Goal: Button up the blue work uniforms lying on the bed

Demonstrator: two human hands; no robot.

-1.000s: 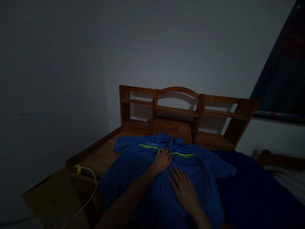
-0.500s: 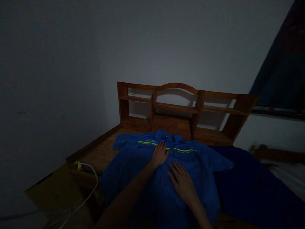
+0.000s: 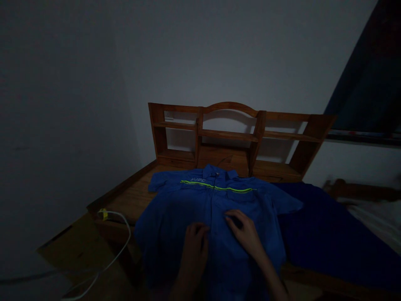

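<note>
A blue short-sleeved shirt (image 3: 191, 205) lies spread front up, collar at the far side. A bright yellow-green stripe crosses its chest, with pale lettering above the stripe on the left. Over the shirt's lower middle, left of the button placket, is my left hand (image 3: 196, 242), fingers loosely bent and apart, holding nothing. My right hand (image 3: 244, 230) is over the right front panel below the stripe. Its fingers curve toward the thumb, leaving a gap with no cloth visible in it. Dim light hides whether either hand touches the fabric.
Under the shirt is a wooden desk (image 3: 134, 196), with a wooden shelf unit (image 3: 228, 136) along its back against the wall. Dark blue cloth (image 3: 316, 234) covers the right side. A white cable (image 3: 128, 230) with a yellow tag hangs off the left front corner.
My left hand has drawn back from the chest stripe toward me. The right hand has shifted slightly up, and its flat fingers are now curved. The view has tilted slightly.
</note>
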